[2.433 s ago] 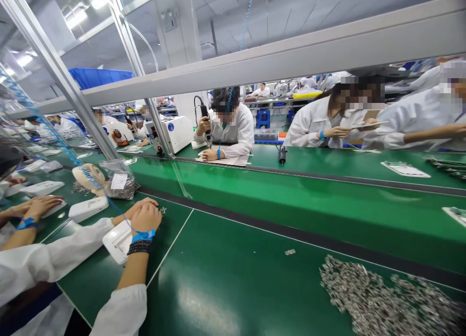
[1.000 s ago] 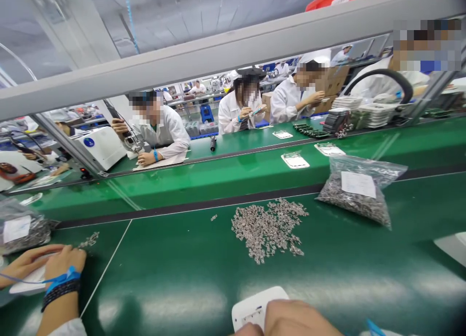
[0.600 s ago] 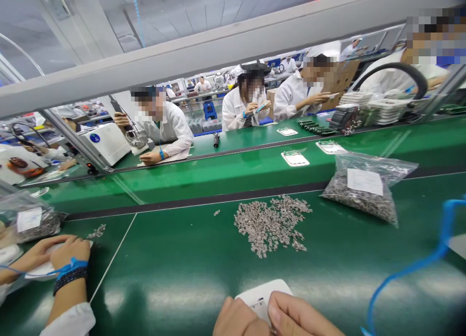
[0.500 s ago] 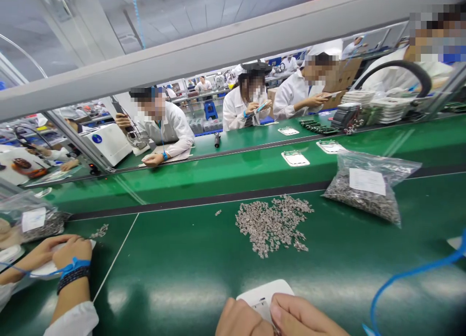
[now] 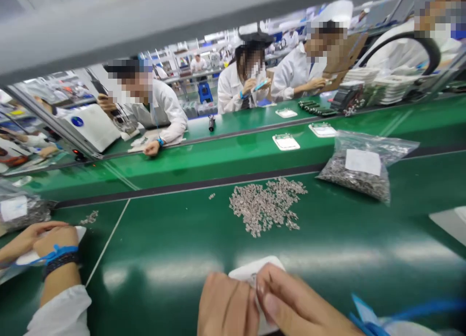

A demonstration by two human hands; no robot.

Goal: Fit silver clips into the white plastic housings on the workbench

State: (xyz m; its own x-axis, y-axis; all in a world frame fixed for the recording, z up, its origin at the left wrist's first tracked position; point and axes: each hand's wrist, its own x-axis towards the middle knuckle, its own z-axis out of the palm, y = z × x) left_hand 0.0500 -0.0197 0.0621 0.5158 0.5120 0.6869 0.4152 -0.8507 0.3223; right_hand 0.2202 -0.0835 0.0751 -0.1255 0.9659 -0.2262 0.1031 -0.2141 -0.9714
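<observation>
At the bottom middle, a white plastic cover [image 5: 236, 273] shows between and beyond my hands. My left hand [image 5: 229, 304] is closed over its left side, knuckles up. My right hand [image 5: 302, 302] is closed too, thumb and forefinger pinched together over the cover, close against my left fingers. Whatever is between those right fingertips is hidden. A blue wrist strap [image 5: 367, 321] is at my right wrist. Beyond the cover lies a spread pile of small metal pieces [image 5: 262, 205] on the green table.
A clear bag of metal pieces [image 5: 358, 173] stands right of the pile. White trays with circuit boards [image 5: 286, 142] sit on the raised green ledge. At left, a co-worker's hands [image 5: 58, 241] hold a white part. A white object [image 5: 451, 224] lies at the right edge. Co-workers sit opposite.
The view has tilted down and shifted, so the table things appear higher and a little left. My hands show more fully and stay together at the white cover.
</observation>
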